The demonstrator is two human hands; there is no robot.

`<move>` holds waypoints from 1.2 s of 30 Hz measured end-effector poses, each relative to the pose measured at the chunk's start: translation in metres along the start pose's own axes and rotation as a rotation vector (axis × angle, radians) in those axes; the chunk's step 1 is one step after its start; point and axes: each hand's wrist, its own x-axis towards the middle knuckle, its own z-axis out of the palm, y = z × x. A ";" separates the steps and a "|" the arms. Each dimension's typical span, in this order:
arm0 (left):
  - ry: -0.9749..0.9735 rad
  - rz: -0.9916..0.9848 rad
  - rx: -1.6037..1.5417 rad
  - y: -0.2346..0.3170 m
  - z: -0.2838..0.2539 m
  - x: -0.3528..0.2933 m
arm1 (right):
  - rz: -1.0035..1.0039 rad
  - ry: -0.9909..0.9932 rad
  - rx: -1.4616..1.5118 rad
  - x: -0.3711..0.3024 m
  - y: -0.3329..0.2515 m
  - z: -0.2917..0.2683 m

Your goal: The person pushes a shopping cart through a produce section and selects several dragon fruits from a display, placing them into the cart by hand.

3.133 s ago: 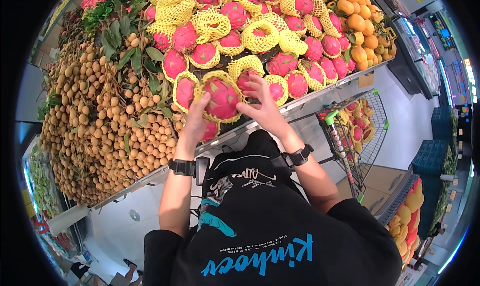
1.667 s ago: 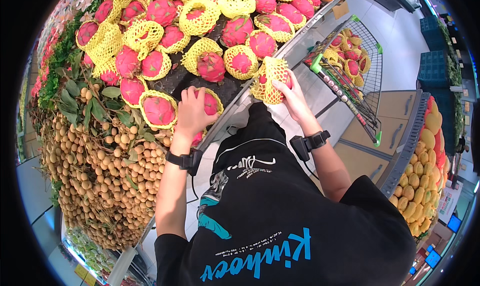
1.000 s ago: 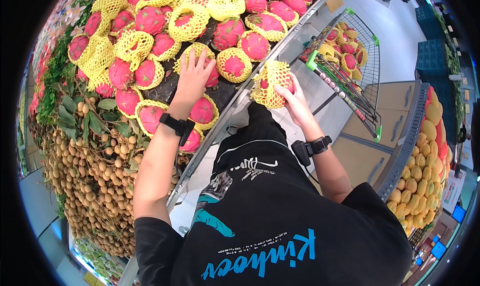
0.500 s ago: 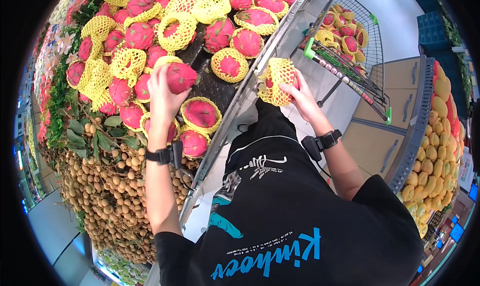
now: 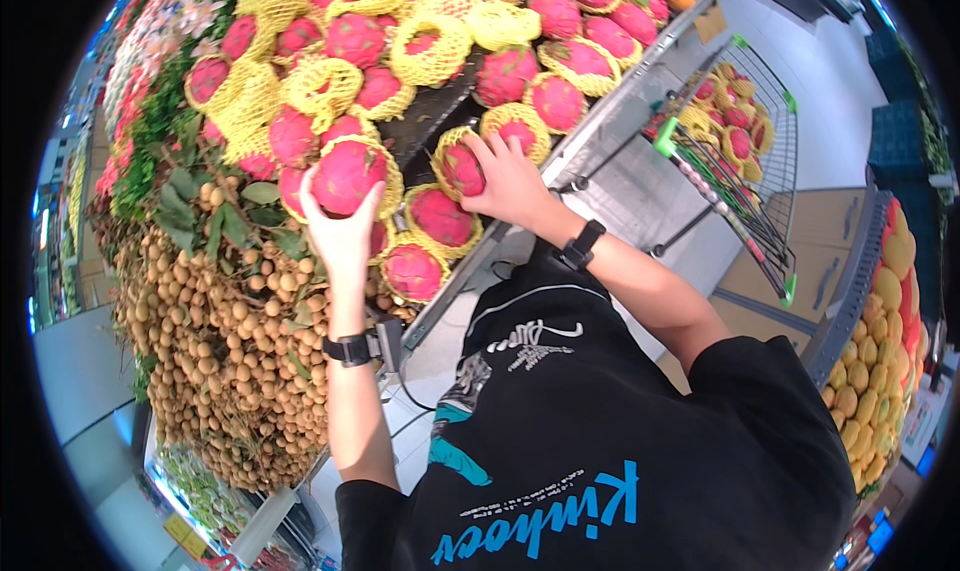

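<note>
My left hand curls its fingers round the near side of a pink dragon fruit, with a yellow foam net showing along its far edge. On the display's dark bare patch, my right hand grips a second dragon fruit sleeved in yellow foam net. Just below that one sits another netted dragon fruit, close to the metal edge. Part of my right fingers is hidden behind the fruit they hold. Many more dragon fruits, some netted and some bare, lie beyond both hands, among loose empty foam nets.
A metal rail borders the display. Right of it stands a green-cornered shopping cart loaded with netted dragon fruits. Longans with leafy twigs are heaped at the near left. Yellow mangoes fill a stand at the far right.
My right hand has carried its netted dragon fruit from over the aisle left onto the display. My left hand's dragon fruit, earlier held bare, now sits against a foam net. The view has shifted.
</note>
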 end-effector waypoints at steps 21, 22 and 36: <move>0.104 -0.064 -0.420 -0.049 -0.044 -0.041 | -0.143 -0.305 -0.277 -0.021 -0.024 0.018; 0.106 -0.086 -0.460 -0.047 -0.047 -0.042 | -0.208 -0.288 -0.330 -0.018 -0.034 0.010; -0.043 -0.490 -1.151 -0.060 -0.073 -0.065 | -0.044 -0.603 0.793 0.007 -0.103 0.029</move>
